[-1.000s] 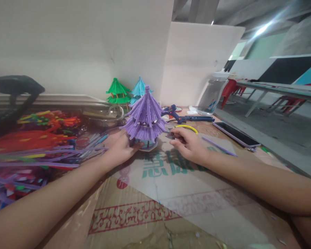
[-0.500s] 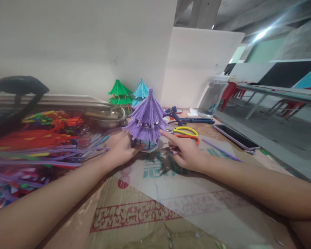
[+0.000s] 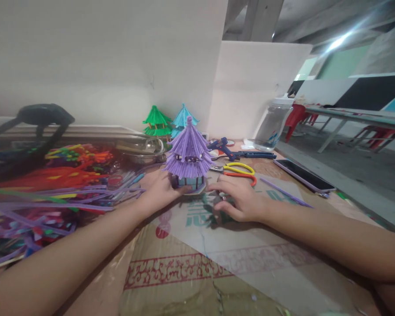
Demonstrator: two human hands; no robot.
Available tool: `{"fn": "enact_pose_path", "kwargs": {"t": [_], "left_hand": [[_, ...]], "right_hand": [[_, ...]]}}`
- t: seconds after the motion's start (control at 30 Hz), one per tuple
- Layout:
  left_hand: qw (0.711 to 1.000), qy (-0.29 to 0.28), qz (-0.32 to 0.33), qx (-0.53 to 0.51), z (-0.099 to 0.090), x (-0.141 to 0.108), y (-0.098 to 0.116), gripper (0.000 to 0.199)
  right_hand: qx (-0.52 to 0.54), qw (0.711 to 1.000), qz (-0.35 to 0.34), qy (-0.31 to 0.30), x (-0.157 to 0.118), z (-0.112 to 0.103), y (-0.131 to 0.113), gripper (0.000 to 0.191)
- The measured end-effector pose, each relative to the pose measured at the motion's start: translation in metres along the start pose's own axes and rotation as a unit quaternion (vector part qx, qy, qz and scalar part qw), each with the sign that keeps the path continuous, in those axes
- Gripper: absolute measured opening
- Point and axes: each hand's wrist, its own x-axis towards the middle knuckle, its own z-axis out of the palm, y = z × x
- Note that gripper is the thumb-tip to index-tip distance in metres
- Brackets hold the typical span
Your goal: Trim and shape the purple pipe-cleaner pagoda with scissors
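Note:
A purple model pavilion with two tiers of fuzzy pipe-cleaner roof stands upright on the table, its base showing blue walls and dark posts. My left hand holds the base from the left, its thumb along the front edge and the other fingers partly hidden behind. Just right of the base is my right hand, with bent fingers apart and nothing visible between them. Behind that hand lie scissors with yellow and orange handles. A single purple pipe cleaner rests farther right.
Green and blue model pavilions stand at the back. Heaped pipe cleaners and a metal bowl are on the left. A glue gun, water bottle and phone lie or stand along the right side.
My right hand's index finger has come down from the lower roof tier to beside the base. The pavilion has turned or tilted slightly, and more of its blue walls shows. The view has shifted a little.

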Motion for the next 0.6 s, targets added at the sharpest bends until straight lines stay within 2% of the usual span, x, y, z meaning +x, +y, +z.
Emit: {"fn": "enact_pose_path", "kwargs": {"t": [0.07,0.2,0.3,0.4,0.5,0.57,0.6], "left_hand": [[1.0,0.0,0.002,-0.015,-0.002,0.001,0.003,0.035],[0.999,0.014,0.019,-0.031,-0.004,0.001,0.005,0.038],[1.0,0.014,0.019,-0.014,-0.001,0.0,0.002,0.033],[0.998,0.049,0.042,0.023,0.002,-0.001,-0.001,0.036],[0.994,0.069,0.073,0.04,0.004,-0.002,0.0,0.037],[0.994,0.072,0.077,0.042,0.003,-0.002,0.003,0.034],[0.994,0.073,0.075,0.04,0.003,-0.002,0.004,0.032]], "right_hand": [[-0.001,1.0,-0.02,-0.003,0.0,0.0,0.0,0.049],[-0.028,1.0,-0.012,-0.002,-0.002,0.001,-0.002,0.056],[-0.034,0.999,0.005,-0.035,-0.003,0.001,-0.007,0.067],[0.0,0.994,0.062,-0.095,0.0,0.003,-0.015,0.088],[0.035,0.976,0.146,-0.157,0.005,0.008,-0.021,0.111],[0.025,0.968,0.169,-0.182,0.006,0.01,-0.023,0.108],[0.02,0.968,0.165,-0.19,0.006,0.01,-0.024,0.098]]}}
